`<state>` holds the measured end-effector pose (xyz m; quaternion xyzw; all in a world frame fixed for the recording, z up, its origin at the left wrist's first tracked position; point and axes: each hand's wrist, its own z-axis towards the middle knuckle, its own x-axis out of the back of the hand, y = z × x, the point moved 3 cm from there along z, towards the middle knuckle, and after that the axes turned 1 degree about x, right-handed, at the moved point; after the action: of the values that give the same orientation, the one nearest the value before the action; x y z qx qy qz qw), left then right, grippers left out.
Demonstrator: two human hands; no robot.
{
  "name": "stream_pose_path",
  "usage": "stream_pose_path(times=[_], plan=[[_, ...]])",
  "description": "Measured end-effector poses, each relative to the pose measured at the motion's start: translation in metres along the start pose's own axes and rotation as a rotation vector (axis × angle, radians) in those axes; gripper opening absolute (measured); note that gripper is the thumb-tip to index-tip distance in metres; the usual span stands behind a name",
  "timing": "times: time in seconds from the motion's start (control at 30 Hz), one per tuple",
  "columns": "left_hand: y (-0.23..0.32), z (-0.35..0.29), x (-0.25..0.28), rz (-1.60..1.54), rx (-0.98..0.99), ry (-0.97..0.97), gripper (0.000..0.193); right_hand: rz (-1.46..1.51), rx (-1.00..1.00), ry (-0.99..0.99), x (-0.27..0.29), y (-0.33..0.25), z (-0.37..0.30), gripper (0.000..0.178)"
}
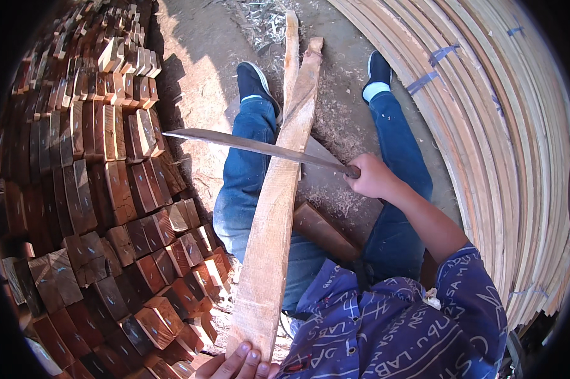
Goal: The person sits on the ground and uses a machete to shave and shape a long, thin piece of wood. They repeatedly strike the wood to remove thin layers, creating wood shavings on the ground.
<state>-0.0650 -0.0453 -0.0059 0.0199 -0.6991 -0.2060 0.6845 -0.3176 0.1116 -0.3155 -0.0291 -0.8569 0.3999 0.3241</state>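
Note:
A long, pale wooden plank (265,252) slants up from the lower edge between my legs, narrowing toward its far end. My left hand (239,365) grips its near end, fingers curled over the wood; the thumb is hidden. In my right hand (375,179) is the handle of a machete (231,140), my fingers wrapped round it. The long blade points left and crosses over the plank's middle; whether it touches the wood I cannot tell. Alongside the plank's far end lies a narrower strip of wood (291,50).
Stacked reddish-brown wooden blocks (117,189) fill the left side. Long pale wood strips (481,126), bundled with blue ties, curve along the right. A brown wooden block (323,232) sits between my legs. Shavings (269,22) litter the ground.

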Motion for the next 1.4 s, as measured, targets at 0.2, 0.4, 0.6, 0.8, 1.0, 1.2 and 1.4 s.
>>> stream_pose_path(times=[0.2, 0.4, 0.6, 0.8, 1.0, 1.2, 1.4], plan=[[-0.012, -0.004, 0.009, -0.060, 0.156, 0.012, 0.019, -0.009, -0.015, -0.072, 0.006, -0.018, 0.000, 0.018], [-0.009, 0.011, 0.014, -0.060, 0.058, -0.045, 0.019, -0.011, 0.220, -0.196, 0.012, -0.062, -0.043, 0.017], [-0.006, 0.011, 0.010, -0.078, 0.121, 0.001, 0.017, -0.019, -0.024, -0.084, 0.010, 0.003, 0.007, 0.014], [-0.012, 0.013, 0.013, -0.068, 0.132, 0.000, 0.017, -0.111, 0.017, -0.047, 0.014, -0.002, 0.010, 0.016], [-0.008, 0.019, 0.015, -0.071, 0.113, -0.047, 0.017, -0.025, 0.193, -0.147, 0.015, -0.051, -0.030, 0.018], [-0.006, 0.022, 0.017, -0.059, 0.127, -0.088, 0.018, -0.073, 0.080, -0.104, 0.022, -0.024, -0.001, 0.019], [-0.008, 0.023, 0.017, -0.064, 0.164, -0.063, 0.017, -0.193, -0.448, 0.120, 0.047, 0.111, 0.067, 0.031]])
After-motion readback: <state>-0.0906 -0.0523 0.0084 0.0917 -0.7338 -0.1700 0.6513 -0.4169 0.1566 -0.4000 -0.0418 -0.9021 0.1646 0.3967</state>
